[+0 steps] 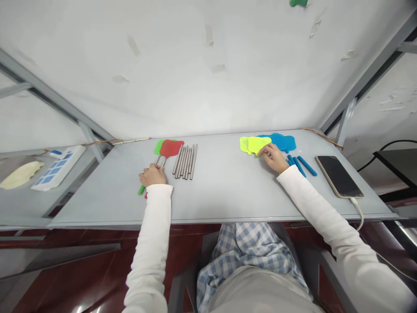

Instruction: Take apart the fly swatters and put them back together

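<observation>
My left hand (153,174) is closed over the metal rods of a red fly swatter (171,148) and a green fly swatter (158,147), which lie overlapped on the table. Their handle ends poke out below the hand. Several bare metal rods (186,163) lie side by side just to the right. Farther right, my right hand (275,158) pinches the edge of a yellow fly swatter head (256,144) in a small overlapping stack. Blue fly swatter heads (286,142) lie partly behind the yellow ones. Several blue handles (306,166) rest beside my right wrist.
A phone (339,176) with a white charging cable (358,213) lies at the right of the grey table (215,195). The wall (208,95) closes off the back, and metal frame posts stand at both sides. A white-and-blue tray (58,167) sits beyond the left frame.
</observation>
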The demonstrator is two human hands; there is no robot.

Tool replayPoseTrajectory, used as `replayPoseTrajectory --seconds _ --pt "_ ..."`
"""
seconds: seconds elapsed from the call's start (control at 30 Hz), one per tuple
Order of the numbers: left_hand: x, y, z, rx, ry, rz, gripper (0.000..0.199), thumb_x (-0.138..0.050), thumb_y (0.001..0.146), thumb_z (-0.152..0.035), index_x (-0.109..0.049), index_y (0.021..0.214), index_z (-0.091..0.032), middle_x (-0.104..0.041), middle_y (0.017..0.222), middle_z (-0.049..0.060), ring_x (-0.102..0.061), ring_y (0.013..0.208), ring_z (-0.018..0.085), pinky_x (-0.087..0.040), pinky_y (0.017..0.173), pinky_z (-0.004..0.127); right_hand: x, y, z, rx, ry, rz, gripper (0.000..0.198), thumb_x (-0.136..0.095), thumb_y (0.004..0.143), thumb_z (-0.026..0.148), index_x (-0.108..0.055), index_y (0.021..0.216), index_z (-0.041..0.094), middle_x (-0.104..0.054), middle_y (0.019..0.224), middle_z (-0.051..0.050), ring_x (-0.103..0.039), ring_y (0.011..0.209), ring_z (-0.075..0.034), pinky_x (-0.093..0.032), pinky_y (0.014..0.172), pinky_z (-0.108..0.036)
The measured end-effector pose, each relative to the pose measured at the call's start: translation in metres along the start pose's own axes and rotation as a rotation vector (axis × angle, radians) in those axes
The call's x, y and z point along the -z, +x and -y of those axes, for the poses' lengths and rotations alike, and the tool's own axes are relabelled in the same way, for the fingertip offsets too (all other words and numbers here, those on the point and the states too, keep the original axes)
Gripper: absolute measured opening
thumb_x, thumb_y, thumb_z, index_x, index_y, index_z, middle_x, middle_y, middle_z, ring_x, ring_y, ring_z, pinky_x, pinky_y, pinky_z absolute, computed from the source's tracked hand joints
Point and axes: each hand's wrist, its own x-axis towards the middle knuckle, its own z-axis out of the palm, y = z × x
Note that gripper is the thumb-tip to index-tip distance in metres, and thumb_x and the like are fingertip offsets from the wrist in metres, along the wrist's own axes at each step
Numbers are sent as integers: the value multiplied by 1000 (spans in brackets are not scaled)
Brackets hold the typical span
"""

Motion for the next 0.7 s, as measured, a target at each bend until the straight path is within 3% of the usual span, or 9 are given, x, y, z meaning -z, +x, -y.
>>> replayPoseTrajectory --seconds 0.2,0.33,0.43,0.57,0.7 --pt "-8 9 -2 -24 -31 -22 23 -49 85 -29 -58 100 -14 -58 116 23 -50 112 37 -38 91 51 1 -1 -1 39 -71 38 26 -42 85 15 -68 84 19 -56 88 -10 -52 89 -24 -42 86 -42" --pt "-10 4 -10 -39 -44 -106 32 -46 84 -27 -56 110 -11 -53 121 24 -49 113 38 -38 91 52 1 -2 -5 71 -94 60 27 -41 86 16 -68 86 19 -57 89 -10 -51 88 -24 -42 86 -41" --pt "-10 -11 -29 -181 -59 -157 35 -41 86 -29 -56 112 -12 -51 121 23 -48 114 37 -39 92 51 1 -2 -6 91 -126 58 28 -40 87 16 -68 87 19 -56 88 -9 -51 86 -24 -42 83 -39" --pt "-11 -35 -65 -456 -72 -23 33 -38 88 -28 -60 106 -11 -57 109 20 -52 108 33 -40 94 45 4 -1 -6 45 -218 44 27 -40 86 15 -67 87 19 -58 87 -10 -51 84 -24 -41 80 -38" --pt "-15 -52 -91 -448 -18 57 38 -44 84 -28 -58 112 -5 -54 115 25 -51 111 36 -39 96 47 10 0 -3 -102 -319 -27 22 -43 81 13 -64 78 18 -60 84 -11 -52 81 -25 -39 75 -36"
